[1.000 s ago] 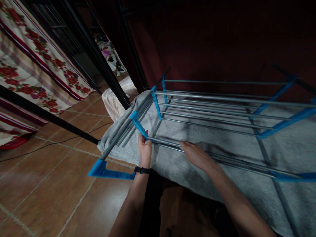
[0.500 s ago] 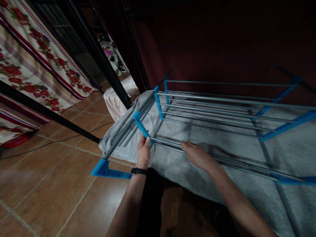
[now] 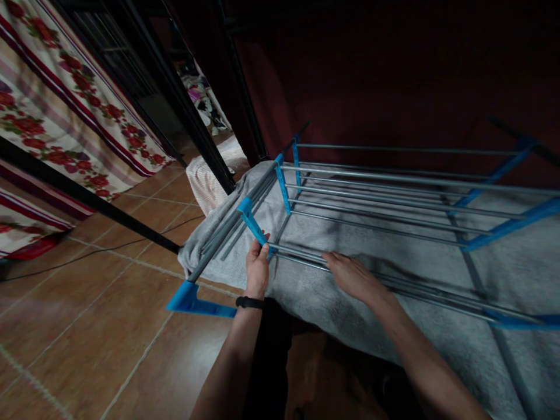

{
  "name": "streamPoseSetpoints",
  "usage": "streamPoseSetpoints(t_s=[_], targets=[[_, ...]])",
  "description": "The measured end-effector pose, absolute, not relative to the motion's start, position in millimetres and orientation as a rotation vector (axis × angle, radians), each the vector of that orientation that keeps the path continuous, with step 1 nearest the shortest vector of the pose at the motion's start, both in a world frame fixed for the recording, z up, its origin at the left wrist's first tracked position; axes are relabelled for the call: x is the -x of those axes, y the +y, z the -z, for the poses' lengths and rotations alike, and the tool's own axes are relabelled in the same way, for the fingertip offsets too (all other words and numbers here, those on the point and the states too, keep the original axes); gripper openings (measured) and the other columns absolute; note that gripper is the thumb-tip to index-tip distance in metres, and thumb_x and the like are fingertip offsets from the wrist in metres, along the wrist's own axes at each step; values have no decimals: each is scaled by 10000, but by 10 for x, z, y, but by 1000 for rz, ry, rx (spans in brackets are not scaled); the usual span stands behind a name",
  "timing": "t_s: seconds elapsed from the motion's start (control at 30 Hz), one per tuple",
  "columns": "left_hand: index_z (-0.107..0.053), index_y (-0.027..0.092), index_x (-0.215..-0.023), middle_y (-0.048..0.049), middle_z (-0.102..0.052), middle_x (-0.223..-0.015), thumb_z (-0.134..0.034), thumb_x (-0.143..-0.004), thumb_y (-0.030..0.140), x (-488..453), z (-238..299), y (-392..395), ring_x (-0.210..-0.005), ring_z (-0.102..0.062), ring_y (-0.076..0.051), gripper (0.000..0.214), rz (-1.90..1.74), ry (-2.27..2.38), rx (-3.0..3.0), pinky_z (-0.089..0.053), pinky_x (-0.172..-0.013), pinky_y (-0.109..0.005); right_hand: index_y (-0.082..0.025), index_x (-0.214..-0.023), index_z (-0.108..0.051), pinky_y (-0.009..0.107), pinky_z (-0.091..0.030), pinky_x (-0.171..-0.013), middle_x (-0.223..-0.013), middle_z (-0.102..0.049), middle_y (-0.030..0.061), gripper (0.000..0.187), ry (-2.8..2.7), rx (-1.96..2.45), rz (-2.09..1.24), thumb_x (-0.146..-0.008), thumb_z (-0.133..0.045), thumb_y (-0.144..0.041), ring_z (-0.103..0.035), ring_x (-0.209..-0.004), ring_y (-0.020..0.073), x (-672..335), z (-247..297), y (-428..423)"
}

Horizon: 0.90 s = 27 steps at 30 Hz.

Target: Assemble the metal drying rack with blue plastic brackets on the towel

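Note:
A rack of grey metal rods (image 3: 394, 179) and blue plastic brackets (image 3: 283, 182) rests on a grey blanket. My left hand (image 3: 257, 267) is closed around the lower end of the near blue bracket (image 3: 252, 221), where the front rods join it; its thumb is on the near side. To the right, my right hand (image 3: 350, 274) lies over the front pair of metal rods (image 3: 300, 256), its fingers bent round them and partly hidden. A grey side pole (image 3: 214, 248) carries the brackets on the left. Its near end has a blue foot-like piece (image 3: 196, 303) out over the floor.
Several loose grey rods (image 3: 238, 233) lie on the grey blanket (image 3: 306, 291) beside the side pole. Dark bed-frame posts (image 3: 192, 116) and a slanting bar (image 3: 96, 198) stand at left. A flowered curtain (image 3: 56, 111) hangs above the tiled floor (image 3: 87, 309), which a thin cable (image 3: 109, 248) crosses.
The whole view has shifted slightly, so things appear a little further right. Both hands keep their places on the rack.

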<state>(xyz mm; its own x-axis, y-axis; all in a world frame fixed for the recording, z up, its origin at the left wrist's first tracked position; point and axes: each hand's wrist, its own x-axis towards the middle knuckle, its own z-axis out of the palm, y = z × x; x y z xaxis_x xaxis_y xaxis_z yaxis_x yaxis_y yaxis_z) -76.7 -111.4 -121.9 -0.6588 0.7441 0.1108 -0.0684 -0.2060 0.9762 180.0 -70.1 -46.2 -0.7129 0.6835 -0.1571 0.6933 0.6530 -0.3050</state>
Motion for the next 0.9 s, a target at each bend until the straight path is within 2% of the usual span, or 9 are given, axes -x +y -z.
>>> streamPoseSetpoints(t_s=[0.23,0.4,0.7,0.9], targets=[[-660,250,-1202,-58,-650,-1264,-617,-765,170,763,1247,-1126,-1286,-516,-209,446,-1934,1473,-806,-310,-1146,-388,-197,-1121,-539,292,-420,-793,-1124,-656,90,315,2841,-1183,501,-994,-255,-152,-634,-1007,193,-1793,460,-706],[-666,232,-1167,-77,-654,-1246,-655,-786,224,757,1311,-1093,-1230,-560,-217,381,-1903,1621,-796,-359,-1115,-396,-203,-1113,-536,293,-431,-803,-1131,-663,89,287,2823,-1237,468,-1027,-278,-291,-643,-1012,206,-1767,494,-720],[-681,205,-1008,-85,-699,-1093,-670,-762,220,788,1407,-994,-1148,-608,-217,247,-1943,1706,-796,-426,-1050,-397,-194,-1115,-558,305,-437,-822,-1149,-668,114,323,2793,-1240,427,-1029,-261,-286,-640,-1042,209,-1746,430,-753],[-675,211,-992,-85,-695,-1107,-644,-778,207,768,1395,-1012,-1142,-612,-209,216,-1937,1737,-815,-418,-1059,-394,-196,-1127,-557,315,-431,-820,-1174,-666,119,345,2788,-1232,436,-1033,-241,-299,-641,-1054,223,-1741,465,-729]])
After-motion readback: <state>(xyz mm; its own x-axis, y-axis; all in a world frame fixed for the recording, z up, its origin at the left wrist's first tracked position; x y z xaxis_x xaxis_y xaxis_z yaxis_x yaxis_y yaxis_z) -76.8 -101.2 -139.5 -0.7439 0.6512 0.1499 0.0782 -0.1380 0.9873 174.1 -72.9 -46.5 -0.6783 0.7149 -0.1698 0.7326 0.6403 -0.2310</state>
